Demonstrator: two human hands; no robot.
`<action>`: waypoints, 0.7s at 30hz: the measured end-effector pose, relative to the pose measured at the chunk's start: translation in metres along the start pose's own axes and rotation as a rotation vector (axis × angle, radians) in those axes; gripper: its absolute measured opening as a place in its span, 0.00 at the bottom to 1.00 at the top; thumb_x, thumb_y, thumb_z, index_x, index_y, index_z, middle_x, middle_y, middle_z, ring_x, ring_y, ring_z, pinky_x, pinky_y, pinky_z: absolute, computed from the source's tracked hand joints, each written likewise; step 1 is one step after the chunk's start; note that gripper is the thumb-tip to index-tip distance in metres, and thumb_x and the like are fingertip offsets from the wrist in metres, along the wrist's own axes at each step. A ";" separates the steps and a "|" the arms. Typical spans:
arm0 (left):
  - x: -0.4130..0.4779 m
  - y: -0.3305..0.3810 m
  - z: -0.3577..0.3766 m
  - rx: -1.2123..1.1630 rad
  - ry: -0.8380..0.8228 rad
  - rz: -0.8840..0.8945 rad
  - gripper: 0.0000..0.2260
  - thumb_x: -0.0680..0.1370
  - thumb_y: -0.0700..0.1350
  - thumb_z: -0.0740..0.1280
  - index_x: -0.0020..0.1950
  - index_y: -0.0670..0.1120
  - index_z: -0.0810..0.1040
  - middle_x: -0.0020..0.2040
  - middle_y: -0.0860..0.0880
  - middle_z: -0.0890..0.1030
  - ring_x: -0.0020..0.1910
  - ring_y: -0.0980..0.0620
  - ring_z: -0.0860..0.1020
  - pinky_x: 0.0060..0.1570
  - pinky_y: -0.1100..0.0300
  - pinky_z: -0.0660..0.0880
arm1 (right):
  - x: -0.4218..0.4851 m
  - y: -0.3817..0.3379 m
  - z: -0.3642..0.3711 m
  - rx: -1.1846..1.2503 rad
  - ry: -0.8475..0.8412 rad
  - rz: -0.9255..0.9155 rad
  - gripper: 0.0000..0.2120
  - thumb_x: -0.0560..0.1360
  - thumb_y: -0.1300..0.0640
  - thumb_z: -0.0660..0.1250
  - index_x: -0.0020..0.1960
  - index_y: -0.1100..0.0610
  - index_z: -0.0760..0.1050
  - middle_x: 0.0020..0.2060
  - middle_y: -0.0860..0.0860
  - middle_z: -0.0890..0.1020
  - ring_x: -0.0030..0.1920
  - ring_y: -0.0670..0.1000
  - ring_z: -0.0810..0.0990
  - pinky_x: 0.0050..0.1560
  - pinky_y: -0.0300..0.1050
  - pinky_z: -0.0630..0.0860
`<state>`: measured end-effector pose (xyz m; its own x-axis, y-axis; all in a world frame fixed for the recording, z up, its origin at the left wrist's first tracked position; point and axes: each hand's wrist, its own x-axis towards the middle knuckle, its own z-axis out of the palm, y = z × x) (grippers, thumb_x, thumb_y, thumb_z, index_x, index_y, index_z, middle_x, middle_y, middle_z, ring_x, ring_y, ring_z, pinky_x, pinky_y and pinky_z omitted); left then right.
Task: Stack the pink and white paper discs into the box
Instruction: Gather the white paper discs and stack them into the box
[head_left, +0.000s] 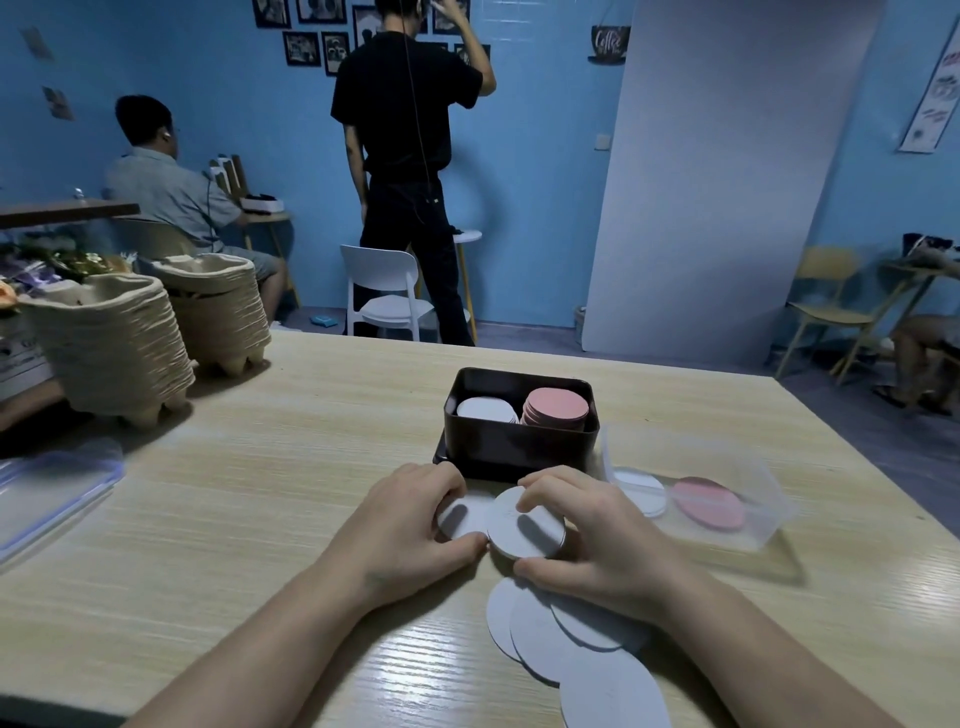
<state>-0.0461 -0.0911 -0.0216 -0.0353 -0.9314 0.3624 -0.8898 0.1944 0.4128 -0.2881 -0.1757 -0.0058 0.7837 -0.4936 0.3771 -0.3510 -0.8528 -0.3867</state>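
**While the box is part filled, white discs wait on the table**

Though both colours already have a place in the box (519, 447), the job looks somewhere past the middle rather than finished. Inside the dark box a white pile (485, 409) sits on the left and a pink pile (557, 408) on the right. The pink one rises higher, about level with the rim.

Just in front of the box, both hands are busy on the table (260, 493). The right hand (597, 530) curls round a small stack of white discs (524, 530), fingertips on its far edge and thumb at its near edge. The left hand (410, 519) grips another white disc (460, 519) just beside that stack. Whether it holds one disc or several I cannot tell. I judge the step in hand to be squaring up white discs before they go onto the white pile.

What is left lies close by. A spread of loose white discs (550, 639) overlaps on the table near the right wrist. To the right, a clear plastic tub (727, 540) shows one more white disc (644, 493) and one pink disc (709, 503). Whether they lie in the tub or under it is unclear. No other loose pink discs are in sight, so most of what remains seems to be white.
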 end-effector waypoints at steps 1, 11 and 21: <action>-0.001 0.001 0.000 0.005 -0.003 0.002 0.17 0.70 0.65 0.68 0.48 0.56 0.70 0.41 0.60 0.72 0.46 0.59 0.70 0.43 0.58 0.70 | -0.001 0.000 -0.001 0.001 0.001 0.005 0.19 0.70 0.39 0.75 0.55 0.43 0.73 0.59 0.38 0.76 0.62 0.43 0.76 0.59 0.45 0.76; -0.012 -0.002 -0.005 -0.106 0.180 -0.089 0.16 0.70 0.64 0.69 0.49 0.55 0.71 0.46 0.59 0.76 0.47 0.58 0.75 0.42 0.58 0.74 | -0.003 -0.002 -0.005 -0.035 -0.008 0.051 0.18 0.69 0.38 0.74 0.53 0.43 0.74 0.61 0.35 0.75 0.59 0.41 0.76 0.57 0.44 0.76; -0.014 0.006 -0.007 -0.094 0.139 0.074 0.19 0.73 0.63 0.71 0.57 0.55 0.74 0.50 0.61 0.77 0.51 0.58 0.76 0.49 0.60 0.75 | 0.000 -0.005 -0.003 -0.011 -0.021 0.000 0.25 0.72 0.34 0.73 0.65 0.42 0.73 0.66 0.37 0.75 0.63 0.41 0.76 0.58 0.45 0.77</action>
<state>-0.0477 -0.0749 -0.0180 -0.0299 -0.8630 0.5043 -0.8406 0.2948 0.4545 -0.2881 -0.1716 -0.0018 0.7940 -0.4901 0.3597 -0.3565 -0.8547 -0.3774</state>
